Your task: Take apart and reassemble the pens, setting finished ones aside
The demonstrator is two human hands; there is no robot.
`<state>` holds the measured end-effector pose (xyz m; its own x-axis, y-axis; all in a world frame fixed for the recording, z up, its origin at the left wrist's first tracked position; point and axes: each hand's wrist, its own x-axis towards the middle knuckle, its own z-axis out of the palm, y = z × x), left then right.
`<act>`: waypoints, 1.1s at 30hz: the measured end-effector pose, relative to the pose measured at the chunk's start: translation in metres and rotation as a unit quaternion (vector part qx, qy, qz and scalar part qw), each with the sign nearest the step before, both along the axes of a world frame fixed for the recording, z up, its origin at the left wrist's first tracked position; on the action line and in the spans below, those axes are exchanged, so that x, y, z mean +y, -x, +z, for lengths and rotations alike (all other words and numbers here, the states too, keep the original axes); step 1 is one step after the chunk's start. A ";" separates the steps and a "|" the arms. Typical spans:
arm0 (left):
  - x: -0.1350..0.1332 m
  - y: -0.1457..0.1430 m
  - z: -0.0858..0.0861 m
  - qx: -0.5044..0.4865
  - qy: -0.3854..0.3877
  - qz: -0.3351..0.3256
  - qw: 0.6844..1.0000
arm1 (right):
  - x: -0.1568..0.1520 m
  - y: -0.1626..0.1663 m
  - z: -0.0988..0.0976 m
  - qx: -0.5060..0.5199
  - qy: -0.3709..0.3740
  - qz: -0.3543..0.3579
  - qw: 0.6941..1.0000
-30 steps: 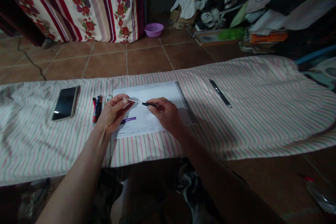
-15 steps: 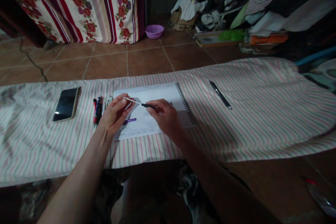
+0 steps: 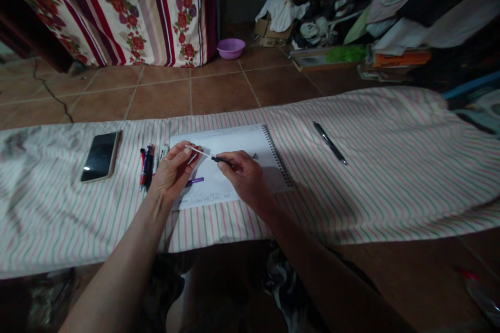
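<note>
Matches earlier frame, with unchanged grip | pinches thin white rod (image 3: 200, 151) by one end in left fingers (image 3: 183, 151) | grips black piece (image 3: 220, 160) at other end in right fingers (image 3: 239, 157)

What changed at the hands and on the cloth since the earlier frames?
No clear change; only the whole view drifts slightly. The left hand still holds the thin white rod, the right hand the black piece; nothing was let go. Phone, notebook, purple item and black pen stayed put.
</note>
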<state>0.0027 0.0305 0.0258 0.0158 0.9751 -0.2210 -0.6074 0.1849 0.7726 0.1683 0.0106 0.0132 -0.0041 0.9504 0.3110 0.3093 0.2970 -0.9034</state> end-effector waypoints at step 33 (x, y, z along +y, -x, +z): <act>-0.002 -0.012 -0.008 0.048 0.002 -0.060 0.997 | 0.001 0.002 -0.008 -0.008 0.025 0.016 1.000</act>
